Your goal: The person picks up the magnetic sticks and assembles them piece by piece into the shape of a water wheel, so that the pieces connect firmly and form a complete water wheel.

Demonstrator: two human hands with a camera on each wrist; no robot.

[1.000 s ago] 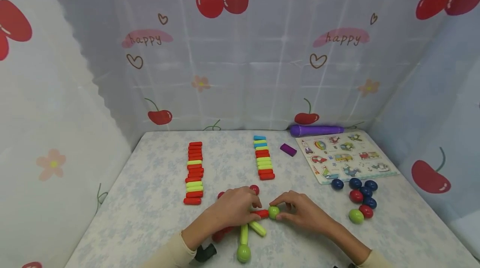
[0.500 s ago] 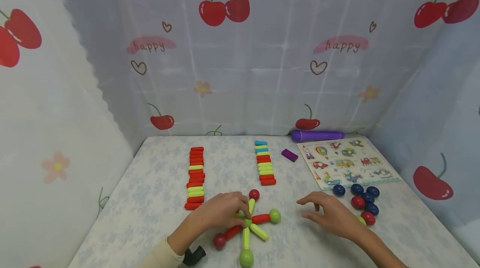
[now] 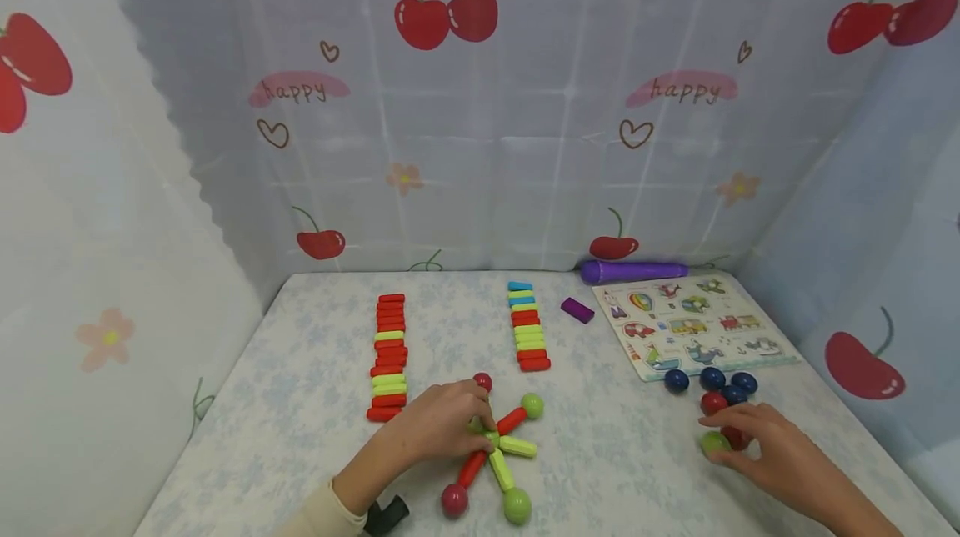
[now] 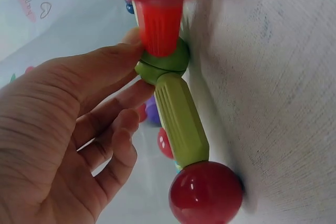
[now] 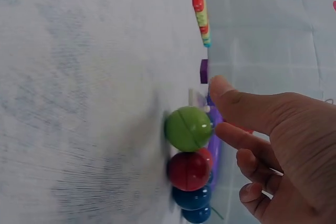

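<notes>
balls (image 3: 712, 393) right of star figure (image 3: 495, 445), seemingly apart

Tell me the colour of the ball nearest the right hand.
Green ball, clearest in the right wrist view.

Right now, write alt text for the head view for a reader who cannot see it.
A person's left hand holds the hub of a star of red and green rods on a table, while the right hand reaches a green ball among red and blue ones.
</notes>
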